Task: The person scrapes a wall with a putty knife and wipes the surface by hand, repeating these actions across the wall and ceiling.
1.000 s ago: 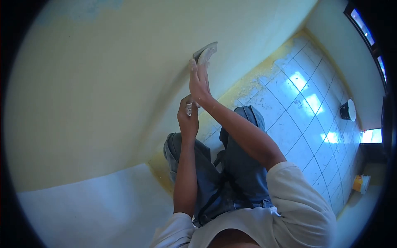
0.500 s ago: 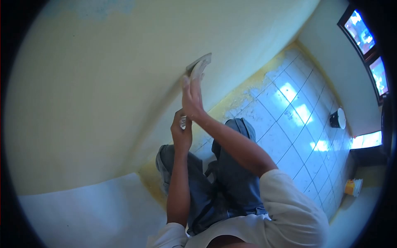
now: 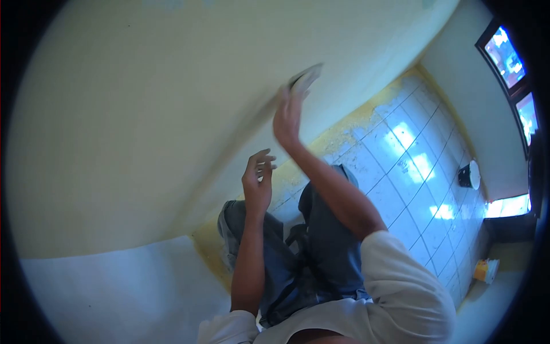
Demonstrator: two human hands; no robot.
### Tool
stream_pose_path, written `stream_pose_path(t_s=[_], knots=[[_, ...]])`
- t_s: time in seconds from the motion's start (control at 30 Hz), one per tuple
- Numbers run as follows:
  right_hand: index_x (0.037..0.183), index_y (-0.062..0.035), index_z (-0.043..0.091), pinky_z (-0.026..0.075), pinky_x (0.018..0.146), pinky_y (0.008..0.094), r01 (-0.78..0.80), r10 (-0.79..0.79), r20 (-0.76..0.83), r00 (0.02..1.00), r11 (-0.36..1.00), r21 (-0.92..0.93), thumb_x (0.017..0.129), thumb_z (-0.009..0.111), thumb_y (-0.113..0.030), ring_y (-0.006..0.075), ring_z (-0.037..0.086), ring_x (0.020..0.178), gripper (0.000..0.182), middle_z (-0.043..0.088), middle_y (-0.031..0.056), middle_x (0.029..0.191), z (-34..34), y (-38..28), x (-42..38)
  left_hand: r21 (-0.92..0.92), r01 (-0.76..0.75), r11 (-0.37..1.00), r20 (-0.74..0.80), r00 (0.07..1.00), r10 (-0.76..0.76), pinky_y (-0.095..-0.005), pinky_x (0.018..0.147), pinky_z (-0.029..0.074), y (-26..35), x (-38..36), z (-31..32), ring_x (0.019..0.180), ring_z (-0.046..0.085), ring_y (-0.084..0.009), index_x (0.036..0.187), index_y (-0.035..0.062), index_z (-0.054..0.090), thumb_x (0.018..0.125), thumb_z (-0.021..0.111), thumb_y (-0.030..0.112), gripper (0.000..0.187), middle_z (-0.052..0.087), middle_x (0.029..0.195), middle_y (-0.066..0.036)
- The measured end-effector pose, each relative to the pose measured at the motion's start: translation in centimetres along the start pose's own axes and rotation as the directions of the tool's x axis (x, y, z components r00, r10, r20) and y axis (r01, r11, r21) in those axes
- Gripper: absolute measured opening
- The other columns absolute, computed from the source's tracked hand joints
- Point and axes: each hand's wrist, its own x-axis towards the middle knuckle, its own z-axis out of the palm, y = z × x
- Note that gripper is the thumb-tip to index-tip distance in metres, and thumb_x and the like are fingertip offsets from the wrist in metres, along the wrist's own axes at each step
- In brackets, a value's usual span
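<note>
Clock positions are the person's. At twelve, the right hand (image 3: pixel 287 117) holds a pale grey, flat-edged tool (image 3: pixel 311 77) at the cream painted wall (image 3: pixel 143 126); blur hides any contact. Its fingers lie together along the tool, presumably to steady it. At eleven, the left hand (image 3: pixel 256 182) is loosely curled, nothing visibly pinched, apparently kept clear. Black plastic bucket (image 3: pixel 464 176): two o'clock.

Plain cream-yellow painted wall (image 3: pixel 143 143), white square-tiled floor (image 3: pixel 394 207) gridded in dark lines.
Plain grey-blue cloth trousers (image 3: pixel 338 252), plain off-white cloth shirt (image 3: pixel 404 272), pale grey flat-bladed tool (image 3: pixel 307 77), black-and-white round bucket (image 3: pixel 468 175), yellow-and-white small tub (image 3: pixel 485 270).
</note>
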Motion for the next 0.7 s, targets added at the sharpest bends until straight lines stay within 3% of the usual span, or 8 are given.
stream_pose_path(t_s=[0.03,0.17,0.27,0.3,0.33,0.53,0.63,0.7], knots=[[0.165,0.0082,-0.008,-0.006,0.131,0.0529,0.029,-0.027,0.075,0.997,0.999,-0.03,0.114,0.041,-0.043,0.0416,-0.014,0.163,0.088,-0.014,0.0303,0.174,-0.2,-1.7,-1.7,-0.01,-0.011,1.0,-0.007,1.0,0.011,-0.0344,0.089,0.056,-0.7,0.4,-0.1,0.099,0.072,-0.019,0.134,0.0039,0.064,0.11,0.058,0.015,0.027,0.074,0.116,-0.011],[0.165,0.0076,-0.012,-0.009,0.13,0.0526,0.001,-0.001,-0.021,1.0,1.0,-0.018,0.114,0.039,-0.042,0.0393,-0.02,0.162,0.087,-0.018,0.0285,0.174,0.3,-1.4,0.9,-0.017,0.03,0.999,0.012,0.999,-0.03,-0.0345,0.089,0.056,-1.8,0.1,-0.2,0.101,0.072,-0.019,0.134,0.0028,0.063,0.109,0.058,0.014,0.028,0.074,0.115,-0.011],[0.165,0.0072,-0.012,-0.009,0.129,0.0553,-0.089,0.088,0.139,0.986,0.996,0.0,0.114,0.039,-0.042,0.0414,-0.02,0.161,0.087,-0.019,0.0297,0.173,0.0,1.5,0.3,0.011,0.014,1.0,0.018,1.0,-0.014,-0.0344,0.088,0.055,-0.5,-0.2,-0.2,0.101,0.072,-0.0194,0.135,0.0025,0.063,0.109,0.058,0.013,0.028,0.074,0.116,-0.012],[0.165,0.009,-0.006,-0.003,0.128,0.064,0.11,-0.11,0.01,0.994,0.994,-0.016,0.111,0.045,-0.046,0.0491,-0.015,0.161,0.092,-0.011,0.0338,0.173,1.0,-0.9,-1.3,0.02,-0.013,1.0,0.007,1.0,0.013,-0.0342,0.088,0.055,-1.6,0.3,-0.3,0.101,0.072,-0.0196,0.135,0.0029,0.063,0.109,0.058,0.014,0.029,0.074,0.117,-0.012],[0.165,0.0093,-0.005,-0.004,0.126,0.0667,0.092,-0.081,0.155,0.985,0.993,-0.068,0.109,0.049,-0.045,0.0507,-0.014,0.16,0.095,-0.01,0.0355,0.173,0.7,-2.5,-2.8,0.042,-0.029,0.999,0.005,1.0,0.029,-0.0341,0.088,0.055,-2.4,0.3,-0.3,0.101,0.072,-0.0197,0.136,0.0032,0.062,0.109,0.058,0.014,0.029,0.074,0.117,-0.012],[0.165,0.011,0.0,-0.003,0.126,0.0674,0.085,-0.081,0.095,0.992,0.996,-0.041,0.105,0.055,-0.039,0.0552,-0.012,0.159,0.095,-0.008,0.0403,0.17,0.7,-1.5,-1.2,-0.04,-0.054,0.998,0.015,0.998,0.055,-0.0353,0.091,0.056,-1.2,-0.4,0.0,0.103,0.073,-0.0207,0.135,-0.0004,0.062,0.108,0.057,0.008,0.029,0.073,0.119,-0.015],[0.164,0.0121,0.004,-0.002,0.126,0.0673,0.217,-0.198,0.147,0.969,0.968,-0.125,0.105,0.056,-0.036,0.057,-0.011,0.158,0.093,-0.006,0.0425,0.169,1.4,-4.3,-5.5,0.065,-0.143,0.988,-0.142,0.978,0.151,-0.0369,0.09,0.056,-4.0,0.9,-0.2,0.103,0.072,-0.0228,0.139,-0.0013,0.059,0.106,0.052,0.007,0.035,0.072,0.119,-0.014],[0.164,0.0128,0.007,-0.002,0.126,0.0673,0.234,-0.217,0.124,0.968,0.962,-0.144,0.104,0.057,-0.034,0.0581,-0.01,0.158,0.091,-0.004,0.0439,0.168,1.7,-2.6,-2.2,-0.069,-0.041,0.997,-0.128,0.991,0.032,-0.0369,0.091,0.057,-2.4,0.3,-0.4,0.104,0.071,-0.0227,0.139,-0.0028,0.059,0.104,0.048,0.004,0.037,0.07,0.123,-0.015]])
